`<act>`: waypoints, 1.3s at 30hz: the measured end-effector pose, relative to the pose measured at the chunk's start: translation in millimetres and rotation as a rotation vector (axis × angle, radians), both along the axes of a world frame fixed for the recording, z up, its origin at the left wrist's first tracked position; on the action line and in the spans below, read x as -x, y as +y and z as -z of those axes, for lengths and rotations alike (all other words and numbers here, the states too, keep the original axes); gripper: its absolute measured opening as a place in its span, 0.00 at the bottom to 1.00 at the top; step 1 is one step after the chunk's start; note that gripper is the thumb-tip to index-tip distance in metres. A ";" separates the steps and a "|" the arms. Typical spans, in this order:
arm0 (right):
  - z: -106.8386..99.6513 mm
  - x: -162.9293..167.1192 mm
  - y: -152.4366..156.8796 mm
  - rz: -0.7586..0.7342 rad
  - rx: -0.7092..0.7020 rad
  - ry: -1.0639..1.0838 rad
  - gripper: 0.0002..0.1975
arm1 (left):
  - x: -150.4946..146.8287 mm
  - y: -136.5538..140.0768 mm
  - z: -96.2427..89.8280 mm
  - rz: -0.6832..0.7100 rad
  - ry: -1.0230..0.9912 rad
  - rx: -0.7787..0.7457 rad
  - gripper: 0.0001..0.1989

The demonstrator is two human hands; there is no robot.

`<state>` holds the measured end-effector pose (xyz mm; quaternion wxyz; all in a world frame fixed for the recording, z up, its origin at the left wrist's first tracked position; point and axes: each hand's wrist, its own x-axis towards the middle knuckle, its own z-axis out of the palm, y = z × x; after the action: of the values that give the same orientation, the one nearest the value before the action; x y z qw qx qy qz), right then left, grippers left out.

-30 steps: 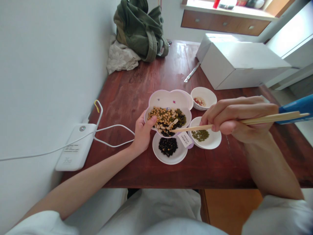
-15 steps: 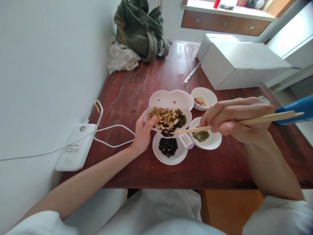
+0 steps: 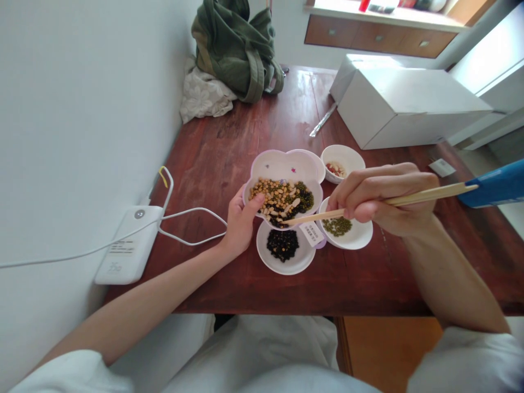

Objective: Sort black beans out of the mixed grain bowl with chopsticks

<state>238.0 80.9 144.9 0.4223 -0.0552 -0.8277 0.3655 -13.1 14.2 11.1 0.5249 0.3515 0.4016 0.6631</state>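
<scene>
My left hand (image 3: 241, 221) grips the left rim of a flower-shaped bowl (image 3: 272, 164), thumb inside, tilting it toward me. Mixed beans (image 3: 280, 196) lie in it: yellow, green and black ones with some pale pieces. My right hand (image 3: 380, 196) is closed around a pair of chopsticks (image 3: 413, 197), whose tips reach the black beans at the bowl's near edge. Just below that edge stands a white dish (image 3: 266, 259) of black beans (image 3: 282, 244) with a few yellow ones among them. A white bowl (image 3: 360, 240) with green beans (image 3: 336, 226) sits under my right hand, partly covered by it.
Behind are a white bowl (image 3: 354, 158) with reddish and pale pieces and another white dish (image 3: 315, 161), mostly hidden. A white box (image 3: 413, 103) stands back right, a green bag (image 3: 233, 52) at the back. A power bank (image 3: 129, 245) with a white cable lies left, a blue object (image 3: 497, 183) right.
My right hand and the chopsticks have shifted a little to the left, the tips staying at the near edge of the flower-shaped bowl. My left hand keeps its hold.
</scene>
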 end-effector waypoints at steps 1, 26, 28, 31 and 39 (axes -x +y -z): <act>0.6 0.1 0.2 -0.005 0.001 0.003 0.13 | -0.2 -0.3 -0.5 -0.002 -0.002 -0.004 0.23; 7.0 1.7 2.2 0.006 0.013 -0.034 0.14 | -0.5 0.1 0.7 -0.010 0.004 0.001 0.22; 6.4 4.3 1.8 0.005 -0.004 -0.027 0.14 | -1.0 0.2 -0.1 -0.016 0.010 0.004 0.23; 6.6 7.0 1.3 0.008 -0.016 -0.026 0.14 | -1.4 0.4 -1.5 -0.013 0.008 0.000 0.23; 6.4 3.6 3.1 -0.022 -0.030 -0.016 0.10 | 1.2 0.3 2.1 -0.001 0.021 0.002 0.24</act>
<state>234.4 84.0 138.5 0.4124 -0.0428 -0.8370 0.3572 -14.2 14.5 9.0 0.5206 0.3580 0.4078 0.6592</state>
